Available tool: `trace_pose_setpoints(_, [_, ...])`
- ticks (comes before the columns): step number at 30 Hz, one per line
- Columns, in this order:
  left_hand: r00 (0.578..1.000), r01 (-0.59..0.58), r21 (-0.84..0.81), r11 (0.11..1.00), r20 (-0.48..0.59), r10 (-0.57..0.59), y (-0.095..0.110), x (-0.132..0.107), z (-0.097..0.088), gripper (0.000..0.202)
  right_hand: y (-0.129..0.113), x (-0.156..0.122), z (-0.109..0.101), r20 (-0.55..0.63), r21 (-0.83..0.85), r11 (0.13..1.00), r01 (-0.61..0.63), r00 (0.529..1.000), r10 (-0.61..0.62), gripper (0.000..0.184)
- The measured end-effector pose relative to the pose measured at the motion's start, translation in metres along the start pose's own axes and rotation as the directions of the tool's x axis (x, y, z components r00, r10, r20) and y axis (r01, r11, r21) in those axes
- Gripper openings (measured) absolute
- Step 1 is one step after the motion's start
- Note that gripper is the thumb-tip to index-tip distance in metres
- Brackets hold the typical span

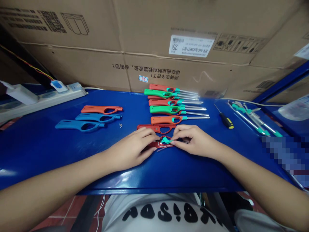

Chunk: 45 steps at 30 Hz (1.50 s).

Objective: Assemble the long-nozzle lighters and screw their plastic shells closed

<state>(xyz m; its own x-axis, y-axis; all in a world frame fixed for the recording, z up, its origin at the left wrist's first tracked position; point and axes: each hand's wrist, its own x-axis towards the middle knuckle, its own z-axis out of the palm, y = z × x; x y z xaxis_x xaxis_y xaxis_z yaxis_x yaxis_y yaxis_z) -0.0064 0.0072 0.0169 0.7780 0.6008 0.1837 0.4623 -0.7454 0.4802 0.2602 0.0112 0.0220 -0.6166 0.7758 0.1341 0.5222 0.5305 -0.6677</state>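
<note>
My left hand (131, 148) lies over a red lighter shell (158, 145) on the blue table (48, 148), fingers curled and pressing it down. My right hand (194, 140) pinches a small teal trigger piece (166, 140) at the shell's middle. Just behind them rests another red shell half (156, 128). Farther back lies a row of several assembled red and green lighters (169, 106) with metal tubes pointing right.
One orange and two blue empty shells (96, 117) lie at the left, with tiny screws (120, 125) beside them. A yellow-handled screwdriver (225, 119) and loose teal-tipped tubes (253, 119) sit at the right. A power strip (43, 96) is far left. Cardboard boxes (154, 42) wall the back.
</note>
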Motion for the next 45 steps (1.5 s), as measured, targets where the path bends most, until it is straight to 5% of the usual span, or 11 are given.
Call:
trace_pose_setpoints(9, [1.0,0.003,-0.003,1.0,-0.003,-0.003,0.0,-0.001,-0.001,0.026,0.0,0.0,0.0,0.001,-0.119,0.992,0.043,0.999,-0.043,0.006])
trace_pose_setpoints(28, [0.998,0.058,-0.074,0.996,-0.011,-0.059,-0.001,0.001,-0.001,0.026,0.004,0.002,0.008,0.014,-0.034,0.997,0.073,0.997,-0.073,0.012])
trace_pose_setpoints(32, [0.997,0.077,-0.079,0.994,-0.026,-0.079,-0.002,0.001,0.001,0.026,0.001,0.001,0.01,0.021,-0.139,0.987,0.083,0.997,-0.081,0.013])
trace_pose_setpoints(35, [0.994,0.101,-0.089,0.991,-0.031,-0.105,-0.002,0.001,0.001,0.026,-0.001,-0.001,0.012,0.03,-0.304,0.938,0.168,0.986,-0.167,0.018])
trace_pose_setpoints(40, [0.991,0.129,-0.112,0.985,-0.021,-0.133,-0.001,0.004,0.0,0.025,-0.002,-0.003,0.014,0.076,-0.598,0.73,0.331,0.93,-0.36,0.022])
trace_pose_setpoints(45, [0.987,0.16,-0.126,0.979,-0.007,-0.162,-0.001,0.004,-0.001,0.023,-0.004,-0.001,0.014,0.101,-0.645,0.675,0.359,0.915,-0.39,0.022])
